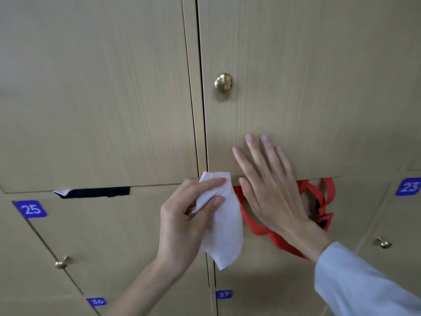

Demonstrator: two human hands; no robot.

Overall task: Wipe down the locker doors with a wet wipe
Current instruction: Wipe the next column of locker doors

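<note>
Beige wood-grain locker doors fill the view. My left hand (182,220) pinches a white wet wipe (224,226) between thumb and fingers, held in front of the seam between two doors. My right hand (271,185) lies flat with straight fingers against the lower part of the upper right door (307,87), just above its bottom edge. A brass knob (223,83) sits on that door above my right hand.
Red straps (325,197) hang out of the gap under the right door, partly behind my right hand. Black cloth (100,192) sticks out under the upper left door. Blue number tags 25 (30,209), 36 (96,301) and 37 (223,294) mark lower doors with small knobs (61,262).
</note>
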